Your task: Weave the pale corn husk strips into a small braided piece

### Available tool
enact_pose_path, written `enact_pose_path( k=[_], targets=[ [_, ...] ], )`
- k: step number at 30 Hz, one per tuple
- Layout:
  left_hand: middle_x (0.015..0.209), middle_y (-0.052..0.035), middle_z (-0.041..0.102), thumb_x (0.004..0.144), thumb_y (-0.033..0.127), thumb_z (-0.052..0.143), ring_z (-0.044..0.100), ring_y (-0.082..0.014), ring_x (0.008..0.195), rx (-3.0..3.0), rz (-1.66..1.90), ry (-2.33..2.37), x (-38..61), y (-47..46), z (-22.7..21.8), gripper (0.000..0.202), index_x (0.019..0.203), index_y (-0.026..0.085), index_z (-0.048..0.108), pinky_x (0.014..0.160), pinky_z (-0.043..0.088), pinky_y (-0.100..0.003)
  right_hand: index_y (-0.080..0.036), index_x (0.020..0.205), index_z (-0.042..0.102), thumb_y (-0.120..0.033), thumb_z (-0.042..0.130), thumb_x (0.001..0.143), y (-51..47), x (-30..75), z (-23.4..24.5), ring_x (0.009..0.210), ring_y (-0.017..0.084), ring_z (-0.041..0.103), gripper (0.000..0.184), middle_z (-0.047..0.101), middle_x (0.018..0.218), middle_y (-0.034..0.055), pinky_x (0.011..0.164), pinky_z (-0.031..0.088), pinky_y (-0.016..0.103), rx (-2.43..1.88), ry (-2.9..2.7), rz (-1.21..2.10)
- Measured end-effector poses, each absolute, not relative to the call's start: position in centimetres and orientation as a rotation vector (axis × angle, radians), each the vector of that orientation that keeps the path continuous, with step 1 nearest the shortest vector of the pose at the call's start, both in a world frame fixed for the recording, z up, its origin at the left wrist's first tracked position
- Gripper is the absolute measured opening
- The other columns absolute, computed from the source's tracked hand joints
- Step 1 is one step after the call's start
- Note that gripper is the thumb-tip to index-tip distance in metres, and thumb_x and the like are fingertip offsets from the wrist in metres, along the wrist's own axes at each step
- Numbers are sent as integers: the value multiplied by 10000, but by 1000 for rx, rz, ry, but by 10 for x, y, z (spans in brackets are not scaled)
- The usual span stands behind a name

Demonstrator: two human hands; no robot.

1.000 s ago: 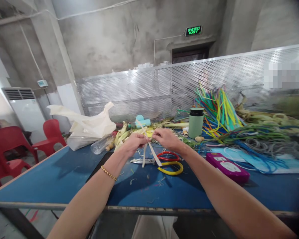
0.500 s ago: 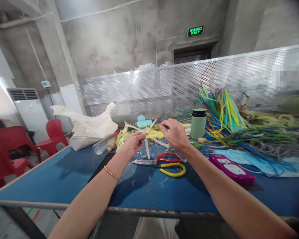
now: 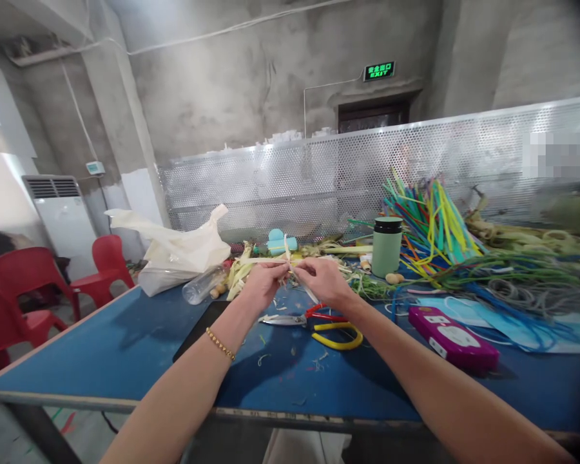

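My left hand (image 3: 263, 281) and my right hand (image 3: 321, 281) are raised close together above the blue table (image 3: 125, 341). Both pinch thin pale corn-husk strips (image 3: 287, 256) between their fingertips; the strips cross where the fingers meet, and one end sticks up. A short end hangs below my right hand. Scissors with red and yellow handles (image 3: 319, 324) lie on the table just under my hands. A gold bead bracelet is on my left wrist.
Behind my hands lie corn husks (image 3: 241, 270), a clear bottle (image 3: 200, 285), a cream bag (image 3: 178, 248), a green canister (image 3: 385, 246) and a pile of coloured cords (image 3: 439, 225). A magenta device (image 3: 452, 338) lies at right. Red chairs (image 3: 24, 290) stand left. A perforated metal screen backs the table.
My hands have come back together after pulling apart. The strips, which hung down and then fanned out sideways, are now gathered between my fingers with one end pointing up.
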State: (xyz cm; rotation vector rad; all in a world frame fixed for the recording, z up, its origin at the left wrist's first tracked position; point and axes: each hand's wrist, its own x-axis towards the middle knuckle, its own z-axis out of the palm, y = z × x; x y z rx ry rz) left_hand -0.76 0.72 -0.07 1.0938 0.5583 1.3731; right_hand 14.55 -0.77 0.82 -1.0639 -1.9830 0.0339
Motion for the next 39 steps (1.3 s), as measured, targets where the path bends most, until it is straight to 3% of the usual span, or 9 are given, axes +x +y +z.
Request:
enact_pose_path(
  k=[5, 8, 12, 16, 23, 29, 39],
  targets=[
    [615, -43, 634, 504, 72, 753, 522, -91, 552, 1143, 1321, 551, -6, 3, 2, 179, 674, 81, 699, 554, 378, -224, -166, 654, 589, -244, 550, 796, -3, 144, 5, 525, 123, 548, 167, 620, 566, 11, 547, 391, 243, -1052, -1871, 243],
    [605, -48, 627, 530, 149, 780, 519, -98, 564, 1155, 1353, 568, -5, 1, 1, 160, 641, 79, 688, 585, 391, -241, -182, 731, 549, -208, 570, 768, -4, 140, 3, 535, 140, 600, 50, 631, 591, 11, 538, 457, 254, -1001, -1745, 620],
    [603, -47, 620, 545, 211, 791, 493, -94, 565, 1238, 1382, 596, -4, 1, -2, 194, 642, 79, 687, 589, 365, -248, -194, 766, 525, -246, 631, 729, -11, 134, 3, 442, 118, 523, 125, 563, 536, -25, 409, 420, 235, -940, -1521, 1000],
    [554, -32, 583, 557, 219, 773, 442, -79, 525, 1308, 1377, 648, -1, -1, -2, 188, 635, 73, 683, 540, 307, -241, -183, 681, 551, -360, 656, 710, -13, 131, 3, 369, 72, 348, 209, 439, 437, -63, 359, 274, 217, -951, -1509, 891],
    [533, -10, 523, 570, 194, 727, 417, -69, 487, 1295, 1359, 678, 0, -3, 1, 151, 583, 85, 623, 502, 283, -237, -145, 589, 580, -312, 648, 642, -10, 130, 4, 525, 95, 459, 188, 562, 565, -8, 500, 344, 231, -997, -1503, 684],
    [548, 3, 499, 558, 146, 736, 429, -64, 490, 1204, 1371, 637, 0, -3, 0, 167, 585, 92, 580, 501, 298, -231, -174, 601, 544, -308, 625, 659, -11, 129, 4, 406, 74, 346, 168, 403, 415, -68, 425, 257, 227, -967, -1500, 790],
    [625, -51, 595, 565, 94, 732, 489, -91, 571, 1166, 1245, 550, -7, 1, 5, 143, 694, 66, 676, 572, 357, -246, -186, 686, 532, -256, 612, 693, -10, 133, 5, 330, 63, 323, 107, 452, 423, -77, 342, 257, 217, -926, -1469, 880]
  ],
)
